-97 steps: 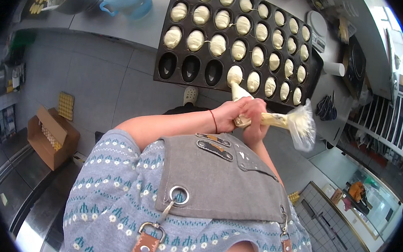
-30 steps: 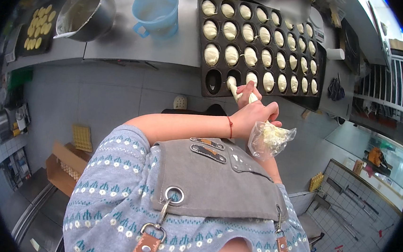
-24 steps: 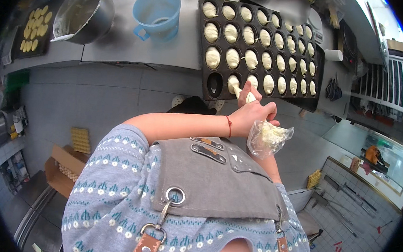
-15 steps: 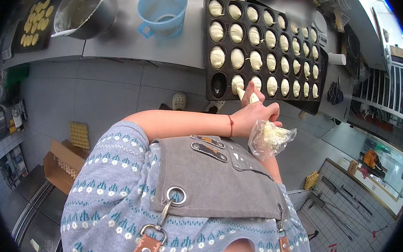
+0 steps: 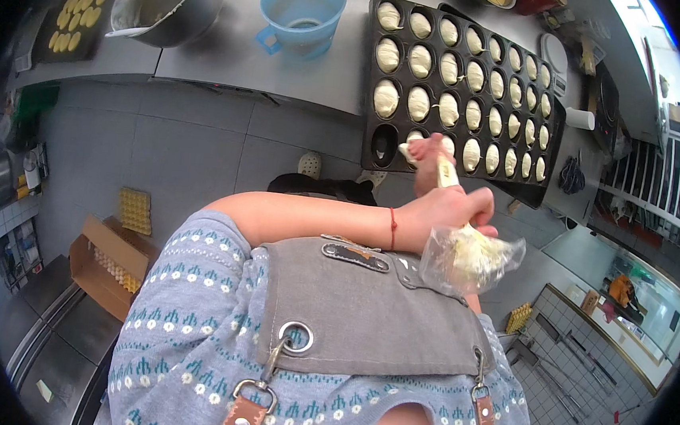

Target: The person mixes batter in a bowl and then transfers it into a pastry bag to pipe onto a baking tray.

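My left hand (image 5: pixel 441 211), with a red string on its wrist, is closed around a clear piping bag (image 5: pixel 472 261) filled with pale, creamy batter. The bag's narrow end points toward a dark moulded baking tray (image 5: pixel 372 127) with rows of oval cups. Pale batter mounds fill nearly all the visible cups; the near-left cup (image 5: pixel 383 146) shows dark inside. Beyond the left hand, my right hand (image 5: pixel 428 167) reaches over the tray's near edge, partly behind the bag. Its fingers are bunched together beside a filled cup, with a whitish bit at their tips; what they pinch is unclear.
A blue measuring jug (image 5: pixel 301 18) and a large metal pot (image 5: pixel 171 19) stand on the steel counter (image 5: pixel 224 59). Further left is a dark tray (image 5: pixel 41 49) of oval yellow pieces. Another dark tray (image 5: pixel 527 194) lies under the moulded one. A carton (image 5: pixel 103 282) of eggs sits below left.
The view has shifted, so the counter things appear further right. My right hand now shows near the bag's narrow end, where it was mostly hidden. My left hand still grips the bag.
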Tool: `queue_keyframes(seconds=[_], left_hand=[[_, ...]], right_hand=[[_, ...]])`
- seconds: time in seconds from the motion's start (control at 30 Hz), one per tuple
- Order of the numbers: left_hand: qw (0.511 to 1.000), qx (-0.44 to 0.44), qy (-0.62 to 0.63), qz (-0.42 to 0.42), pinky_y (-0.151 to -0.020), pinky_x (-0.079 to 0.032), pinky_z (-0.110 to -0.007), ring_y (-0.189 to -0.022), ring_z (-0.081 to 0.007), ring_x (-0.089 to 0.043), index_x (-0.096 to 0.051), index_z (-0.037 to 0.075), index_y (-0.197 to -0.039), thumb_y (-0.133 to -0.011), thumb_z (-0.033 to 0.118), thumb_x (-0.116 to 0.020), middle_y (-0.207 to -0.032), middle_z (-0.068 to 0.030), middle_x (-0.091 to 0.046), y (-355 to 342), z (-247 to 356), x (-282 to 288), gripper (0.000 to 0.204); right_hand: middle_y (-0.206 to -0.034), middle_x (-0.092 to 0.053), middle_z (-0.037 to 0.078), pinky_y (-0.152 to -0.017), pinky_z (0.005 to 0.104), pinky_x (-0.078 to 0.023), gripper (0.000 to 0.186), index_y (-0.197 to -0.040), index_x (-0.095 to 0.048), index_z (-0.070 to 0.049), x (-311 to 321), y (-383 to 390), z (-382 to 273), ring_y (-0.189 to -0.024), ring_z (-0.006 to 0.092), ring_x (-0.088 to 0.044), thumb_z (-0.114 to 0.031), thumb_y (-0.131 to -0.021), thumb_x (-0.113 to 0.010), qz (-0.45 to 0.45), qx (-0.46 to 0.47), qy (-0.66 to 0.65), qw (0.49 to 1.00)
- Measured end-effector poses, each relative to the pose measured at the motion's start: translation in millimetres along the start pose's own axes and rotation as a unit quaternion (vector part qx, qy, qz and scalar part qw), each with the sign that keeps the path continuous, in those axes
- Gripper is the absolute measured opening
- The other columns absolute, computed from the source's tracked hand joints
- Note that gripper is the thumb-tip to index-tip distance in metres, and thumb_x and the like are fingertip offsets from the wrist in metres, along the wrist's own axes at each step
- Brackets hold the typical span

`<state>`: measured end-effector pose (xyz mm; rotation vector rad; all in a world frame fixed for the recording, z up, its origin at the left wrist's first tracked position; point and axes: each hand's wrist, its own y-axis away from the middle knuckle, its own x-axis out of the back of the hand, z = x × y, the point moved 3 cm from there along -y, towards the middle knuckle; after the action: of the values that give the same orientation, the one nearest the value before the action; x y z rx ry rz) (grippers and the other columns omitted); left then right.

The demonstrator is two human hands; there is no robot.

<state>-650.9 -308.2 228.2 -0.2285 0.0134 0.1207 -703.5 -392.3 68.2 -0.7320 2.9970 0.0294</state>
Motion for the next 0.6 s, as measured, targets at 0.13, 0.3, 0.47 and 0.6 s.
queue_keyframes(seconds=[0.13,0.3,0.47,0.6], left_hand=[[0.996,0.076,-0.024,0.037,-0.052,-0.046,-0.039,-0.059,-0.0312,-0.062,-0.044,0.004,-0.086,-0.091,0.027,-0.073,-0.063,-0.0135,-0.058,18,-18,12,0.037],[0.992,0.091,-0.053,0.062,-0.053,-0.046,-0.041,-0.06,-0.0343,-0.063,-0.045,0.004,-0.087,-0.092,0.028,-0.072,-0.064,-0.0146,-0.058,28,-33,24,0.036],[0.991,0.092,-0.059,0.077,-0.058,-0.049,-0.047,-0.064,-0.0396,-0.064,-0.048,0.004,-0.089,-0.092,0.034,-0.068,-0.064,-0.0189,-0.06,34,-40,28,0.036],[0.996,0.061,-0.047,0.049,-0.059,-0.048,-0.042,-0.065,-0.0355,-0.063,-0.047,0.004,-0.089,-0.091,0.03,-0.071,-0.068,-0.0143,-0.059,32,-30,30,0.036]], right_hand=[[-0.058,-0.052,0.006,-0.054,0.0331,-0.04,0.049,-0.061,-0.05,-0.002,-35,21,27,-0.052,0.0174,-0.048,-0.027,-0.102,-0.058,-0.008,0.099,0.216,0.971],[-0.056,-0.047,0.008,-0.05,0.0345,-0.036,0.047,-0.061,-0.046,-0.001,-48,10,21,-0.048,0.0202,-0.045,-0.022,-0.101,-0.059,-0.076,0.197,0.334,0.919],[-0.059,-0.046,0.01,-0.05,0.0348,-0.037,0.036,-0.067,-0.046,-0.001,-55,10,26,-0.05,0.0213,-0.044,-0.01,-0.096,-0.065,-0.115,0.213,0.292,0.925],[-0.079,-0.055,0.008,-0.067,0.0335,-0.043,0.024,-0.092,-0.052,-0.002,-44,16,23,-0.071,0.019,-0.051,-0.019,-0.095,-0.068,-0.059,0.056,0.313,0.946]])
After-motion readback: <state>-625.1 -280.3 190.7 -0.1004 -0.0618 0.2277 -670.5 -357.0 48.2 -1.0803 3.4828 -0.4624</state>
